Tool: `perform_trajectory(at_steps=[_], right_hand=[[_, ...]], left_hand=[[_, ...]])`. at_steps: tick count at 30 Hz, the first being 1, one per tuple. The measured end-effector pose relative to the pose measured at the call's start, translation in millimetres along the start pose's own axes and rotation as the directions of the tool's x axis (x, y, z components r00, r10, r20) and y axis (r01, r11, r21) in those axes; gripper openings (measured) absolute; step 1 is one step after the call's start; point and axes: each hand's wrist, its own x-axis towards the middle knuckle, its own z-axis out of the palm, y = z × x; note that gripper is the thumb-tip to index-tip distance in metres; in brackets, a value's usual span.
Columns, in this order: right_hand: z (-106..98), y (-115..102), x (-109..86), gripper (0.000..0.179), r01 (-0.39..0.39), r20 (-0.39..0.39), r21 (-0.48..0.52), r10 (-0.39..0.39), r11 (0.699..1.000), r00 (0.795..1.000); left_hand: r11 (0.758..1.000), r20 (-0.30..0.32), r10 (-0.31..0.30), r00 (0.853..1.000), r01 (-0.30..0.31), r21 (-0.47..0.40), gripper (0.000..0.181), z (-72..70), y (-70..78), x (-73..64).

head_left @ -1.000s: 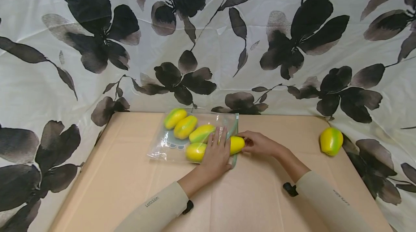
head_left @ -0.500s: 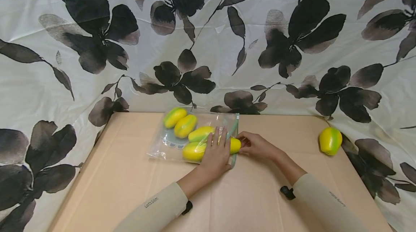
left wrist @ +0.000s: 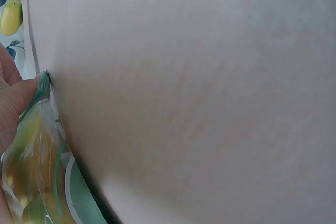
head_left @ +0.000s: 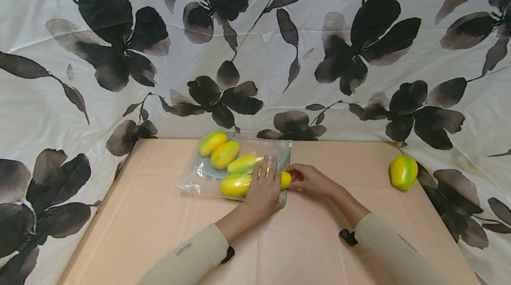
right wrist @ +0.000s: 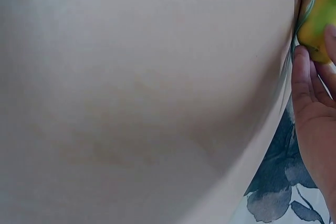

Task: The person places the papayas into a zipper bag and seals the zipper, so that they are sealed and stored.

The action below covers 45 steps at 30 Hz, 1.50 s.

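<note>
Head view: your left hand (head_left: 264,191) is lying flat, fingers straight, pressing down the crinkly clear plastic bag (head_left: 207,177) on the tan table (head_left: 159,232). Your right hand (head_left: 309,180) is pinching a smooth, oval yellow-green mango (head_left: 285,179) at the bag's green-edged mouth. Four glossy mangoes are lying inside.
</note>
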Motion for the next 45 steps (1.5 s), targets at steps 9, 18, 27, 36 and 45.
perform_trajectory(at_steps=[9, 18, 27, 36, 45], right_hand=[[4.1, -6.0, 3.5, 0.046, -0.009, -0.027, 0.009, 0.009, 1.0, 1.0], [6.6, -8.3, 9.5, 0.045, -0.015, -0.081, -0.027, 0.013, 1.0, 0.997], [-5.1, -4.4, -0.8, 0.044, 0.034, -0.04, -0.04, -0.036, 0.999, 0.999], [-19.9, -1.1, -1.7, 0.043, 0.057, 0.079, -0.019, -0.055, 0.998, 0.995], [-8.5, -4.6, 7.5, 0.045, 0.086, 0.111, -0.009, -0.084, 0.996, 0.99]], left_hand=[[1.0, -0.003, 0.004, 1.0, -0.004, -0.001, 0.114, 1.5, -2.3, -0.6], [1.0, -0.022, -0.005, 1.0, 0.005, 0.01, 0.117, 2.3, -5.7, -1.3], [1.0, -0.022, -0.005, 1.0, 0.005, 0.008, 0.117, 2.8, -7.8, -3.0], [1.0, -0.033, 0.009, 0.999, -0.009, 0.021, 0.118, 0.7, -7.9, -4.6], [0.998, -0.038, 0.026, 0.999, -0.024, 0.051, 0.114, 0.4, -7.1, -5.4]])
